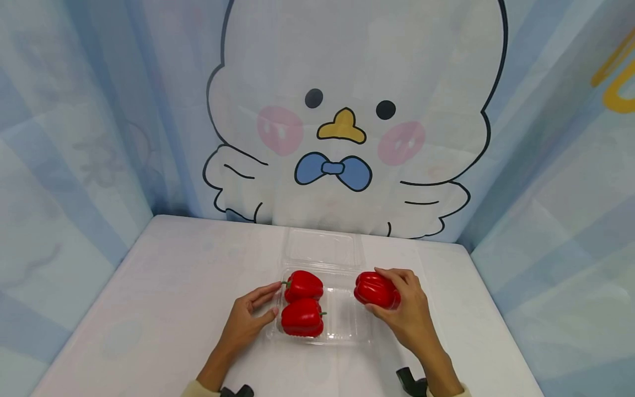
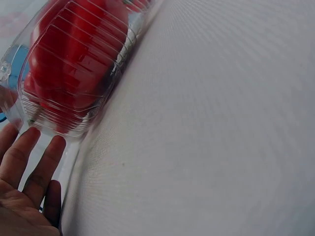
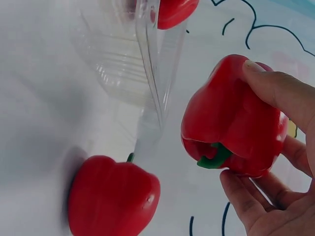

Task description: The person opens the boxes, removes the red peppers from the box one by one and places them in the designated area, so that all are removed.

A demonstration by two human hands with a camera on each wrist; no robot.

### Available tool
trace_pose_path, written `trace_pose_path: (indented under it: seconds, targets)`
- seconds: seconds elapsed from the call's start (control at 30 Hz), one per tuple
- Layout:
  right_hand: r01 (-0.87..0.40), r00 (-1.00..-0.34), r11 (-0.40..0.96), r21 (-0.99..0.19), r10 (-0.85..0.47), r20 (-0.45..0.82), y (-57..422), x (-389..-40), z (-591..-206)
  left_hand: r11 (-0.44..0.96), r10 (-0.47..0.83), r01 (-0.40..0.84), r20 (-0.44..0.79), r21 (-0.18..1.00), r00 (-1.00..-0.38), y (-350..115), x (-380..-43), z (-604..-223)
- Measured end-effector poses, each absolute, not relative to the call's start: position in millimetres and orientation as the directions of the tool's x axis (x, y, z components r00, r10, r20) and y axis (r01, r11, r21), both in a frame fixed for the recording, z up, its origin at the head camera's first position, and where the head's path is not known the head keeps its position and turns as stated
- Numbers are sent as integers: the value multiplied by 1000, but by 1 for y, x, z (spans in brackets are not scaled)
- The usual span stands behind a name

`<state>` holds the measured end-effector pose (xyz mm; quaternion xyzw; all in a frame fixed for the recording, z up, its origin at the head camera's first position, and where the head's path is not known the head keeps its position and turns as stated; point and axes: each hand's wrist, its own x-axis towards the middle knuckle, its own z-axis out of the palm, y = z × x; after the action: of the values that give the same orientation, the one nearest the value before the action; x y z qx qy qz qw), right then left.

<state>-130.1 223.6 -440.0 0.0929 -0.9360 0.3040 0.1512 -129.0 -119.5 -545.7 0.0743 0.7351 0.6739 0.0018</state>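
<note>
A clear plastic clamshell box (image 1: 342, 325) lies with its lid (image 1: 322, 248) folded back. Inside its left half are two red bell peppers, the far one (image 1: 305, 286) and the near one (image 1: 302, 317). My left hand (image 1: 248, 318) rests its extended fingertips against the box's left side; in the left wrist view, the fingers (image 2: 47, 164) are at the ribbed end wall. Over the box's right edge, my right hand (image 1: 409, 309) grips a third bell pepper (image 3: 231, 118) between thumb and fingers, its green stem showing in the right wrist view.
Another red bell pepper (image 3: 115, 196) lies on the white table beside the box in the right wrist view; my right hand mostly hides it in the head view. Behind the table (image 1: 173, 286) hangs a curtain (image 1: 347, 204) with a cartoon bird, and more fabric flanks both sides.
</note>
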Motion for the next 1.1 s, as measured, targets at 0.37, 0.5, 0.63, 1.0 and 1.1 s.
trace_pose_path:
  seconds: [0.37,0.5,0.63,1.0,1.1]
  targets:
    - [-189,-950,825,-532,-16,313,240,-116,-441,114,109,110,98,987,-989,-119,-129,-546]
    - [-164,-953,832,-529,5,303,246,-111,-441,126,107,108,95,986,-990,-119,-129,-547]
    - [-151,-953,838,-524,17,302,254,-107,-442,128,108,112,98,986,-989,-118,-129,-546]
    - [-85,-970,838,-540,55,237,270,-96,-450,110,111,117,105,987,-988,-119,-128,-547]
    - [-49,-977,836,-546,73,200,274,-94,-454,106,115,122,110,987,-987,-119,-129,-547]
